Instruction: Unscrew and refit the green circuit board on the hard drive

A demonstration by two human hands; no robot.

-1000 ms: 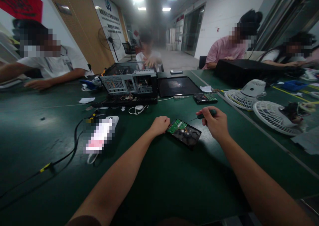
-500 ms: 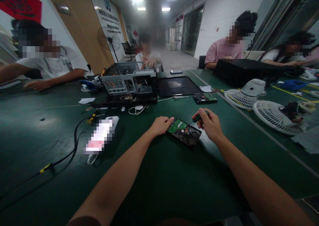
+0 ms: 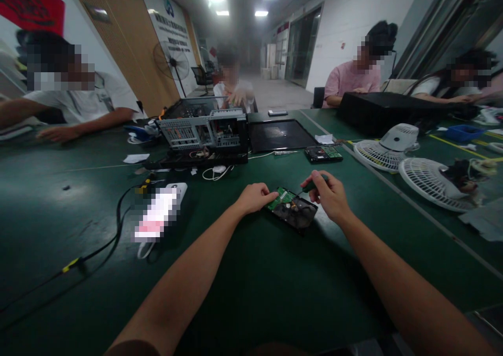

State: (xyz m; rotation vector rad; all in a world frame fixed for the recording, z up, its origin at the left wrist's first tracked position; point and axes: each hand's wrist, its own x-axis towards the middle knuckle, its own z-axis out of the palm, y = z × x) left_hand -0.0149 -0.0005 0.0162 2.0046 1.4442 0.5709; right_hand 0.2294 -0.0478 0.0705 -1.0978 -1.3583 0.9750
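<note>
A hard drive (image 3: 294, 212) with a green circuit board lies tilted on the green table (image 3: 251, 293), in front of me. My left hand (image 3: 255, 196) grips its left end, the thumb reaching over the board's edge. In my right hand (image 3: 328, 193) is a dark green screwdriver (image 3: 314, 184), pinched between thumb and fingers. Its thin shaft points down and left to the board's right side. The exact spot where the tip sits is too small to tell.
Beyond my hands stand an open computer case (image 3: 204, 133), a black panel (image 3: 281, 135) and a second drive (image 3: 324, 154). Left lies a phone (image 3: 159, 212) beside black cables (image 3: 119, 225). White fan grilles (image 3: 432, 184) lie right. Several people sit around the table.
My left thumb has slid a little to the right over the end of the drive. My right hand has barely moved, and the screwdriver remains at the board.
</note>
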